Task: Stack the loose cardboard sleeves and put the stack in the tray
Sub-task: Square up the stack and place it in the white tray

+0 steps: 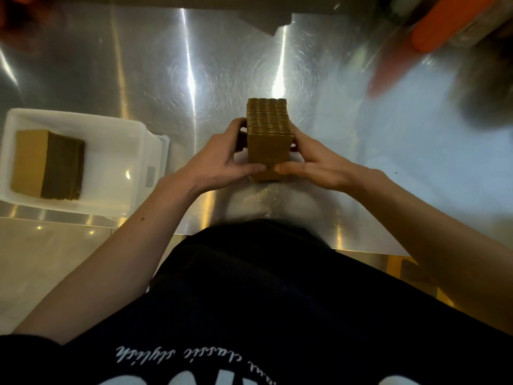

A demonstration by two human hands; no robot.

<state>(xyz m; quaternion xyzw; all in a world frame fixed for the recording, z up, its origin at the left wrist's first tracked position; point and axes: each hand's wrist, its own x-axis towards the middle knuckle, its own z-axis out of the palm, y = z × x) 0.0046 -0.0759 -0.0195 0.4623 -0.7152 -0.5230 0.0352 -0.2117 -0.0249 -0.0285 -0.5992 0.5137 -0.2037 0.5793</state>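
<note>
Overhead light is streaking glare down the desk [155, 87], and its right side is washing out pale blue. The stack [269, 143] is showing sharp at centre, while the far corners are blurring, an orange thing [444, 26] smearing. Wide-angle distortion is bending the edges.

You wear a black top [263, 287] that fills the lower part of the view, with a line of white cursive lettering [177, 354] reading "classic stylish" across it. Below that, large white block letters [125, 382] are cut off by the frame edge. Your left hand [222, 162], right hand [313, 165] and both forearms are bare.
</note>
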